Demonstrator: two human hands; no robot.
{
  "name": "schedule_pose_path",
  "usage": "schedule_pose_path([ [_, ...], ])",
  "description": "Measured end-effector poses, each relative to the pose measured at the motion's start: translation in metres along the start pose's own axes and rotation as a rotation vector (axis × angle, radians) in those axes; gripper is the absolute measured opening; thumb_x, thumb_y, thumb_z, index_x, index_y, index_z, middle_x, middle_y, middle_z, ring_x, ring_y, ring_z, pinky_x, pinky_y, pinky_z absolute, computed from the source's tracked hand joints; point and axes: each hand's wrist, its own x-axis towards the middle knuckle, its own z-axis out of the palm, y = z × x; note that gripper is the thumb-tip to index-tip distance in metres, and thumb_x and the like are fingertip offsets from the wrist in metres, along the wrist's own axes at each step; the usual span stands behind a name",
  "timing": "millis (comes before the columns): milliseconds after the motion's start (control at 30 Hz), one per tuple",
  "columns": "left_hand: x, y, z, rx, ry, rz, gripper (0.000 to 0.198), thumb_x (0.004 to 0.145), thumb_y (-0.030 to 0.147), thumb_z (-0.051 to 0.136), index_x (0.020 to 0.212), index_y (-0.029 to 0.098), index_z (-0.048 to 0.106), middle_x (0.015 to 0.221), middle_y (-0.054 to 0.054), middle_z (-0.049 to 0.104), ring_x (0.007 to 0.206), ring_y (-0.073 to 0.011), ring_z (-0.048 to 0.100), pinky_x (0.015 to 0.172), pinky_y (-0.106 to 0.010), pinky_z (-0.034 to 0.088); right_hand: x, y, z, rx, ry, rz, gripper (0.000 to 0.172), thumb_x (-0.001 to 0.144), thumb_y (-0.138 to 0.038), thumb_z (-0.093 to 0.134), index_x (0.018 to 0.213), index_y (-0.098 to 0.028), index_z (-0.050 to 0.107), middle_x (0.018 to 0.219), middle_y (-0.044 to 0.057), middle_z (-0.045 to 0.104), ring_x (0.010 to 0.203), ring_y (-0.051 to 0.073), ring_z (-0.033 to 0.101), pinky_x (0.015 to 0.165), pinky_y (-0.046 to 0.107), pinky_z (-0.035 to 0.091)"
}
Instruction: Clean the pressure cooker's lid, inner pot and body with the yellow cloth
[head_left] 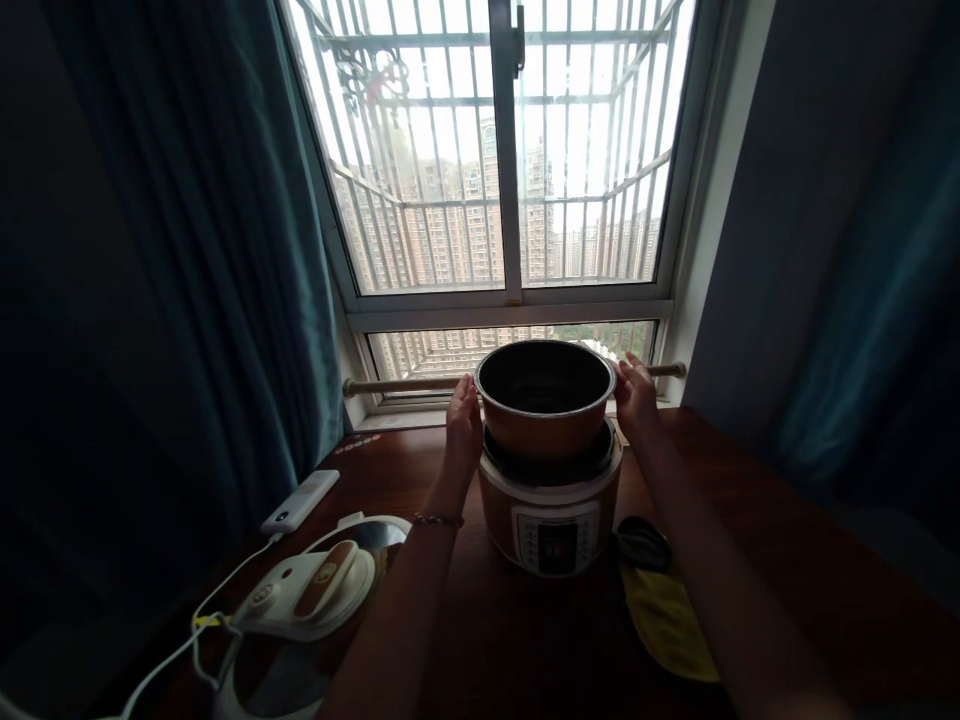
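A round inner pot [546, 432], dark inside and copper-brown outside with a pale rim, is held level between my two hands. Its base hangs in or just over the mouth of the electric pressure cooker [499, 520], which has a control panel on its front. My left hand [464, 418] grips the pot at the left of its rim, fingers pointing up. On the opposite side my right hand [634, 396] grips the rim, its fingertips partly hidden. The cooker's lid [319, 590], white with a brown handle, lies on the table left of my left forearm.
A white power bank [300, 502] with a white cable [234, 577] lies at the left. Right of the cooker is a yellow and black cloth [667, 615], partly behind my right forearm. A barred window [517, 304] and a horizontal rod [405, 385] stand behind the wooden table [750, 490].
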Motion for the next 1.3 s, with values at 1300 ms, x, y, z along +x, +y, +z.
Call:
schedule_pose_path([
  [1300, -0.041, -0.04, -0.014, 0.043, 0.146, -0.013, 0.037, 0.08, 0.026, 0.052, 0.116, 0.02, 0.054, 0.129, -0.008, 0.053, 0.124, -0.0227, 0.043, 0.105, -0.035, 0.032, -0.043, 0.035, -0.046, 0.014, -0.046, 0.044, 0.067, 0.074, -0.032, 0.057, 0.134, -0.021, 0.031, 0.111, 0.006, 0.064, 0.099, 0.019, 0.061, 0.08, 0.033, 0.051],
])
